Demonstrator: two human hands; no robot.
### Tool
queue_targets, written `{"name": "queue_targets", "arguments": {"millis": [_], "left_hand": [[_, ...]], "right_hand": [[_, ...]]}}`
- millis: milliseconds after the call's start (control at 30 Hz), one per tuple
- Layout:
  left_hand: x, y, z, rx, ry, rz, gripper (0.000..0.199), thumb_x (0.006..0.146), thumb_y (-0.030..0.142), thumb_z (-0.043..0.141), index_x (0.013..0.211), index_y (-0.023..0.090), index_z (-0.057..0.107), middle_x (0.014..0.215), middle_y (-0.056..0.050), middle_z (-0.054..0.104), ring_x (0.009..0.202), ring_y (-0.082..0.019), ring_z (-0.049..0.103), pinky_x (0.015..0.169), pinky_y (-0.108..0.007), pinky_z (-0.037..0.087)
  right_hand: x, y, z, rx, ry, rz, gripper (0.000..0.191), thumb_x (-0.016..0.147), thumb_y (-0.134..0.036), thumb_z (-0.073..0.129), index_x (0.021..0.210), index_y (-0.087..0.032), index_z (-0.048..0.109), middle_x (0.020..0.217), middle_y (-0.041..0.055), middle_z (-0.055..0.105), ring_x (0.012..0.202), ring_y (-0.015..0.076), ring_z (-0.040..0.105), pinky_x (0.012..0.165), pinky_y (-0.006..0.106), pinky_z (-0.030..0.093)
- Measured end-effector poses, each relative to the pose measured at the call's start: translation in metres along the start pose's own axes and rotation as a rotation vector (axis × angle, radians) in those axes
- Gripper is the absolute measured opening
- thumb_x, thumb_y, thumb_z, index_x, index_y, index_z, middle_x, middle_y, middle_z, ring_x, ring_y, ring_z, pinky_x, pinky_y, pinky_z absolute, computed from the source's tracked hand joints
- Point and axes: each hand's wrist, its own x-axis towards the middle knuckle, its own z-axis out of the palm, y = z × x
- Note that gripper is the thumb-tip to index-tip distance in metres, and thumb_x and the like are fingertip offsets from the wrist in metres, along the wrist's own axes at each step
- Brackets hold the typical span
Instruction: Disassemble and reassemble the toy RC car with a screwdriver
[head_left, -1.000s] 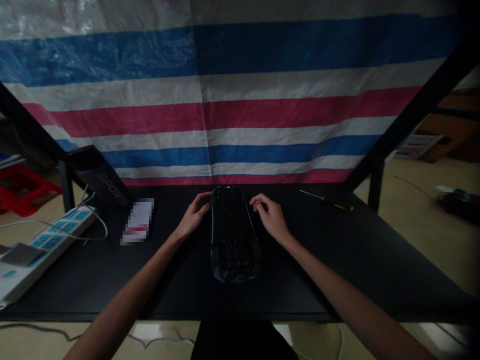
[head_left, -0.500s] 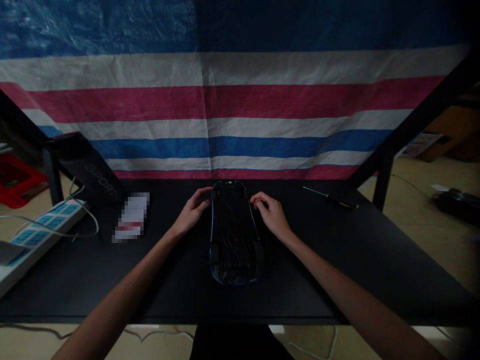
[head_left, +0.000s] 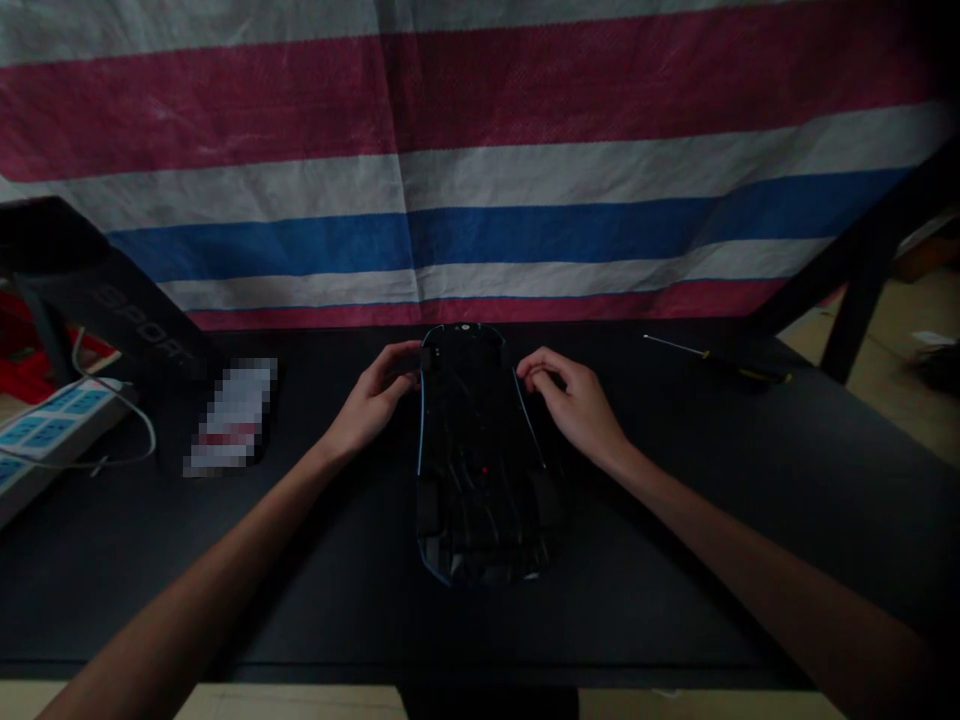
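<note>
Fingers, parted on the left hand and curled on the right hand (grip there unclear), flank the upturned toy car on the counter, where light, even pressure would steady it.

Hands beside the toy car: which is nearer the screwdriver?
The right hand: the screwdriver lies on its side of the toy car; the left hand is on the other.

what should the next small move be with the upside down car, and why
I'd likely close the left hand and right hand gently on the sides of the toy car: it lies wheels up between them, and both seem loosely curled beside its far half rather than gripping. Whether fingertips touch it is too dark to tell.
</note>
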Motion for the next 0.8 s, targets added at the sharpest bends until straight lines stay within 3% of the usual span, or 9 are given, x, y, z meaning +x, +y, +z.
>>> {"name": "queue_targets", "arguments": {"millis": [267, 533, 800], "left_hand": [[-0.001, 0.004, 0.005, -0.007, 0.044, -0.035, 0.040, 0.091, 0.028, 0.064, 0.130, 0.021, 0.062, 0.143, -0.008, 0.063, 0.131, -0.029, 0.059, 0.113, -0.046, 0.047], [0.003, -0.006, 0.008, -0.006, 0.067, 0.054, 0.037, 0.088, 0.025, 0.066, 0.125, 0.021, 0.065, 0.136, -0.007, 0.066, 0.128, -0.026, 0.060, 0.116, -0.049, 0.044], [0.006, -0.009, 0.009, -0.092, 0.053, 0.079, 0.033, 0.087, 0.023, 0.065, 0.120, 0.020, 0.064, 0.135, -0.007, 0.064, 0.127, -0.026, 0.059, 0.113, -0.047, 0.046]], "right_hand": [[0.001, 0.004, 0.000, -0.003, 0.027, -0.070, 0.019, 0.092, -0.021, 0.049, 0.086, -0.021, 0.067, 0.075, -0.0004, 0.062, 0.073, 0.0169, 0.058, 0.072, 0.032, 0.041], [0.001, 0.011, -0.001, -0.024, 0.053, -0.156, 0.020, 0.087, -0.015, 0.049, 0.085, -0.019, 0.068, 0.074, -0.0002, 0.063, 0.072, 0.0160, 0.060, 0.070, 0.032, 0.041], [0.003, 0.014, -0.003, -0.044, 0.093, -0.152, 0.021, 0.086, -0.015, 0.048, 0.085, -0.020, 0.068, 0.073, -0.0002, 0.062, 0.070, 0.0157, 0.060, 0.069, 0.032, 0.042]]}}
